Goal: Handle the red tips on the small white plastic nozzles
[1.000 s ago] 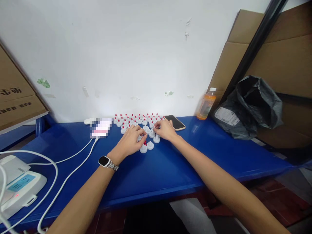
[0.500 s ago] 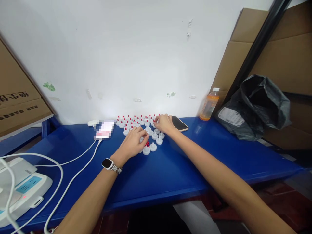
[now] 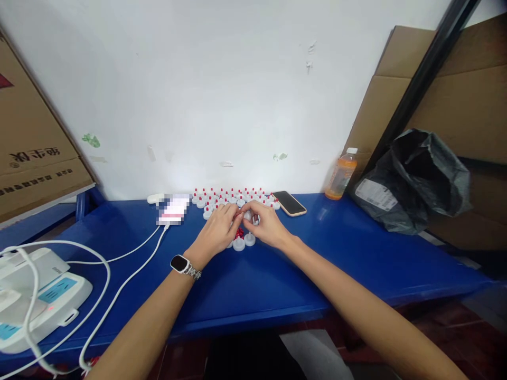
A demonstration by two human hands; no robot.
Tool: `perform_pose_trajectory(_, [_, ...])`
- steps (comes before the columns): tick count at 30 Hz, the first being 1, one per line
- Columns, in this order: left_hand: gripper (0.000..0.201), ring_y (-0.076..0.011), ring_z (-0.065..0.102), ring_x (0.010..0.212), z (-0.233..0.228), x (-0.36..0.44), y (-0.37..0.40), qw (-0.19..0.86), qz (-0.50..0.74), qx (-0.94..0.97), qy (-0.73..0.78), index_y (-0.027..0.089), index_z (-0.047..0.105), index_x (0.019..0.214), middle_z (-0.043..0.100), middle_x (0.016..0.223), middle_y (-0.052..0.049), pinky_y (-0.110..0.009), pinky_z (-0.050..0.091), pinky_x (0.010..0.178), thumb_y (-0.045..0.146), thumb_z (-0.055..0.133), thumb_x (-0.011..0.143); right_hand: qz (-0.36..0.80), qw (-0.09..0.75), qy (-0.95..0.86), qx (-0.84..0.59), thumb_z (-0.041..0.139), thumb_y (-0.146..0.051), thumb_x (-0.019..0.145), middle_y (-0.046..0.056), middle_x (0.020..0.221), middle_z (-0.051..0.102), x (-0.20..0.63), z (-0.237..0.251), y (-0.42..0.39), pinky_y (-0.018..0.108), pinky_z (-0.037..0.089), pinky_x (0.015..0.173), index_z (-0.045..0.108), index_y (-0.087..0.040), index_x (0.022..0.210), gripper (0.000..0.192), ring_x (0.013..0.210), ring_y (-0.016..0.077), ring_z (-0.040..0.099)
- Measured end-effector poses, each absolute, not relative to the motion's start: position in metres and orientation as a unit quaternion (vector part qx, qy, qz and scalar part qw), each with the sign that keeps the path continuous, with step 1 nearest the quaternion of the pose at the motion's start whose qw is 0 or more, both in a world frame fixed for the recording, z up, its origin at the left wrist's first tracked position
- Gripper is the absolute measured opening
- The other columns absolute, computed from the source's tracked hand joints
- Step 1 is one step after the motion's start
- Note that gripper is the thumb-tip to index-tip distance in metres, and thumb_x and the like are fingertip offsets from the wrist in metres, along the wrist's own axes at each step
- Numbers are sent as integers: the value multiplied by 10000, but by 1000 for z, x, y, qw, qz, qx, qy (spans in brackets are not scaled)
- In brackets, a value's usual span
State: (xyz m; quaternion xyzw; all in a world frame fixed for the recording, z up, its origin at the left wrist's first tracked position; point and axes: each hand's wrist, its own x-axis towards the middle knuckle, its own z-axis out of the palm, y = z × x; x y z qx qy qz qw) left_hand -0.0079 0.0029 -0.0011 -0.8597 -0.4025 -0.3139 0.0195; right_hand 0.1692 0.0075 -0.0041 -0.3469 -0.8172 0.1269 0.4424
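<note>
Head camera: My two bare hands meet over a blue table (image 3: 257, 287), fingertips close together.
Left hand (image 3: 218, 227): Thumb and fingers are bent and drawn narrow; with the tips partly hidden, I cannot tell whether they pinch anything.
Right hand (image 3: 266, 224): My thumb and forefinger arch around a small gap where a white cap (image 3: 248, 216) shows; I cannot tell whether I grip it.
Red-tipped caps (image 3: 241, 202): White and round-based, they stand upright in a cluster just beyond my hands, near the white wall (image 3: 222, 95).
Plain white caps (image 3: 249, 240): A few sit on the table, on the near side of my fingers.
Red pieces (image 3: 239, 233): They lie in a small heap between my hands, beside the plain caps.
Wristwatch (image 3: 180, 263): Worn on my left wrist, its face dark.
Dark-screened phone (image 3: 291, 203): It lies flat to the right of the cluster.
Orange bottle (image 3: 340, 175): Upright near the wall, beside a grey plastic bag (image 3: 407, 182).
</note>
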Motion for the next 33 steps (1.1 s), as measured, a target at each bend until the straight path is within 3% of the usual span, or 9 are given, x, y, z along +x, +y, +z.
perform_pose_trajectory(8, [378,-194,492,742,9,-13,5,-7,-410,-791,-453,225,408,752,494,725,-18,-360,424,724,375,233,1050,64,511,-752,-411,547,-181,843,63,1011,625,184,5,12,311,472,753,614,-214,951,132,817,190,580])
perform_pose_trajectory(16, [267,-256,517,979,-3,-17,10,-18,-260,-871,-417,231,679,956,617,977,-61,-439,425,875,351,441,974,41,491,-720,-488,625,-273,839,57,1025,666,194,-4,33,367,428,948,695,-225,919,117,1040,236,583])
perform_pose_trajectory(22, [247,-254,529,965,-2,-16,8,-31,-263,-871,-414,230,697,941,623,958,-62,-449,435,895,295,458,948,48,377,-752,-538,602,-264,835,35,860,699,190,-3,71,354,406,867,716,-208,907,146,887,217,609])
perform_pose_trajectory(28, [213,-254,524,941,-5,-17,11,-24,-257,-869,-422,218,691,911,617,934,-62,-444,442,877,274,486,925,0,243,-779,-579,608,-310,833,69,865,737,180,-4,87,430,309,943,730,-207,866,164,1021,281,557])
perform_pose_trajectory(33, [220,-246,520,929,-5,-17,10,-18,-256,-867,-426,202,690,915,616,934,-63,-427,439,860,278,483,929,-16,181,-776,-604,569,-356,857,98,956,732,181,1,88,448,283,953,743,-206,895,234,1059,299,523])
